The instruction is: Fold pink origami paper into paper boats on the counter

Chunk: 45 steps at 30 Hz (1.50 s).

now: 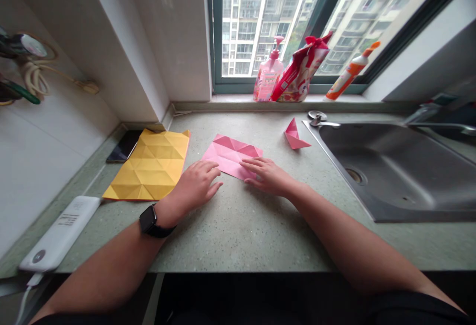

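A creased sheet of pink origami paper (232,152) lies on the counter in front of me. My left hand (199,182) is at its left near corner, fingers apart and loosely bent, with nothing seen in them. Over the paper's right side rests my right hand (266,175), fingers stretched out and lying on the sheet. To the left is a creased yellow sheet (154,161), with a pink edge showing along its right side. Beyond my right hand stands a small folded pink paper piece (295,136) with pointed ends.
A white power bank (61,233) with a cable lies at the left, and a dark phone (124,146) sits partly under the yellow sheet. The steel sink (390,166) is at the right. A pump bottle (268,77), a red bag (303,69) and an orange-white bottle (349,74) line the windowsill.
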Each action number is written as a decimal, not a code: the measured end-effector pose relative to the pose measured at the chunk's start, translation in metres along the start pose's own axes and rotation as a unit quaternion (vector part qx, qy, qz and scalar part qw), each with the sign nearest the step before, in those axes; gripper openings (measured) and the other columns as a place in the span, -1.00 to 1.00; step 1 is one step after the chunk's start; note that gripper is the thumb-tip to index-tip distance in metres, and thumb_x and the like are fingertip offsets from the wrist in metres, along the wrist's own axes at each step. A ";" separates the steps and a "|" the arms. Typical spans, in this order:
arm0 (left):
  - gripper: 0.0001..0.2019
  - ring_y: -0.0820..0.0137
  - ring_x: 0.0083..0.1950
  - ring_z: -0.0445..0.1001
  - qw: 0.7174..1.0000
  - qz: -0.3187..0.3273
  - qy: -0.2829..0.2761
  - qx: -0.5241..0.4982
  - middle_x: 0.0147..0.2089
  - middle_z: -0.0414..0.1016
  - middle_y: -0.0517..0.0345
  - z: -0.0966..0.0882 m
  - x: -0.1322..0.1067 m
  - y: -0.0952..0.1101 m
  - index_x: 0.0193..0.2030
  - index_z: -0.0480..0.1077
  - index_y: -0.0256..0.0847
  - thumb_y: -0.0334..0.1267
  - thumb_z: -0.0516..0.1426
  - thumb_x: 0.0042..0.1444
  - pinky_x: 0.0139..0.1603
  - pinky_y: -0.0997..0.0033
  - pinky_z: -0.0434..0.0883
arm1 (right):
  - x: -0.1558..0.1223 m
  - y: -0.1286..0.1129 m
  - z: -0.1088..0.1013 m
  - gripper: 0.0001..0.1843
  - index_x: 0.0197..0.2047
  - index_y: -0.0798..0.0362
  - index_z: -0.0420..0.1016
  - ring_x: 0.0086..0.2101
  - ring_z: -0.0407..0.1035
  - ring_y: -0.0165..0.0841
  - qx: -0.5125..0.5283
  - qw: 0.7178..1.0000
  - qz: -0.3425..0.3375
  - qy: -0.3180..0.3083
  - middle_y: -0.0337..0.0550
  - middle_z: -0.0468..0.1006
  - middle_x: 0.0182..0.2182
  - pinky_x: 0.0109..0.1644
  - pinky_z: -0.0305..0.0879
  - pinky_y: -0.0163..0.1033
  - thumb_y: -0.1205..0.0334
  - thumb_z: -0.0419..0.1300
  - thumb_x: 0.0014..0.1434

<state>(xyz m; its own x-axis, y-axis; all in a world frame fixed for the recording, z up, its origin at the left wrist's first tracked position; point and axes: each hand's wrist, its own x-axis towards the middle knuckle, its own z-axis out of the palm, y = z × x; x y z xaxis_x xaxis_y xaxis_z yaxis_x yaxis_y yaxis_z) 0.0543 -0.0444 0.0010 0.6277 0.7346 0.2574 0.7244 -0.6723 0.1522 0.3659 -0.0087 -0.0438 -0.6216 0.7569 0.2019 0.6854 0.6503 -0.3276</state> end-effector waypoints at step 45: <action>-0.82 0.22 -0.01 0.63 0.993 0.061 -0.001 -0.097 0.01 0.68 0.00 0.017 0.008 0.004 -0.08 0.59 -0.16 -0.32 0.12 0.45 0.05 0.21 0.54 | -0.001 0.015 -0.014 -0.63 0.14 -0.23 0.74 0.11 0.55 -0.04 0.004 0.999 -0.029 0.020 -0.09 0.72 0.12 0.26 0.41 0.17 0.04 0.51 0.27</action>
<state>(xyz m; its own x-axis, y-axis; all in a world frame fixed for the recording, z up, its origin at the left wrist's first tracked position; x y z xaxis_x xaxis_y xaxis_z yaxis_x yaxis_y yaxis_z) 0.0673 -0.0394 -0.0128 0.7081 0.6464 0.2843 0.5743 -0.7614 0.3007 0.3820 0.0015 -0.0361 -0.6445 0.7196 0.2585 0.6449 0.6932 -0.3218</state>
